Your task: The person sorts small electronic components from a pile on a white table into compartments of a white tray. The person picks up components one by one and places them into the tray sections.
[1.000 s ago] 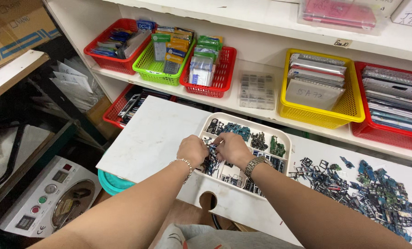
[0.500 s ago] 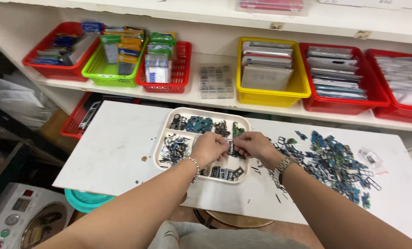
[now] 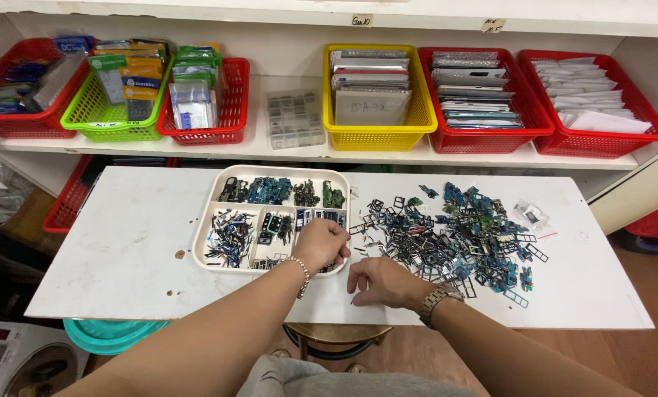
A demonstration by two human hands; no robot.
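A white divided tray (image 3: 210, 215) lies on a white table (image 3: 130, 242), its compartments filled with small dark and blue electronic parts. My left hand (image 3: 320, 244) rests over the tray's front right compartment, fingers curled; whether it grips a part I cannot tell. My right hand (image 3: 382, 281), with a metal wristwatch, lies palm down on the table just right of the tray's front corner, fingertips touching the tabletop. A loose heap of small frames and blue-green circuit parts (image 3: 454, 231) spreads to the right of both hands.
A shelf behind the table holds a green basket (image 3: 115, 110), red baskets (image 3: 218, 117), a yellow basket (image 3: 376, 121) of flat packets and a clear parts box (image 3: 294, 119). A teal tub (image 3: 112, 336) and a stool (image 3: 336, 338) sit below the table's front edge.
The view has swung left to centre the table. My right hand has left the tray and come down onto the table in front of the heap. My left hand stays at the tray.
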